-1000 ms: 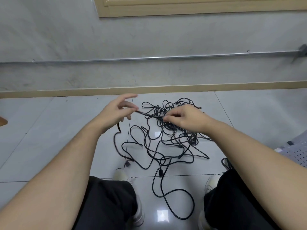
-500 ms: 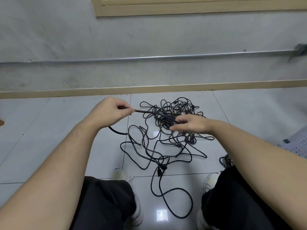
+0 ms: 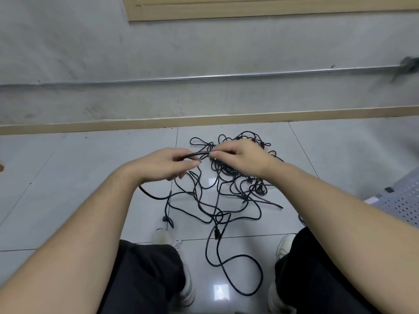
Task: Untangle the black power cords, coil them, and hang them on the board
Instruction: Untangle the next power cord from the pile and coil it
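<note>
We are indoors in a plain utility or workshop sort of room. Pale glossy floor tiles (image 3: 90, 177) meet a scuffed grey wall (image 3: 158, 53) at a tan skirting strip (image 3: 136, 124). A bare metal conduit (image 3: 204, 77) runs along the far wall, and a grey perforated board (image 3: 403, 200) lies at near right.

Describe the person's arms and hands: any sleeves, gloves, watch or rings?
Both forearms are bare as far as the frame shows, with no sleeves in view. The left hand and right hand wear no gloves. No watch, band or ring shows on either wrist or on the visible fingers. No markings can be seen on them.
</note>
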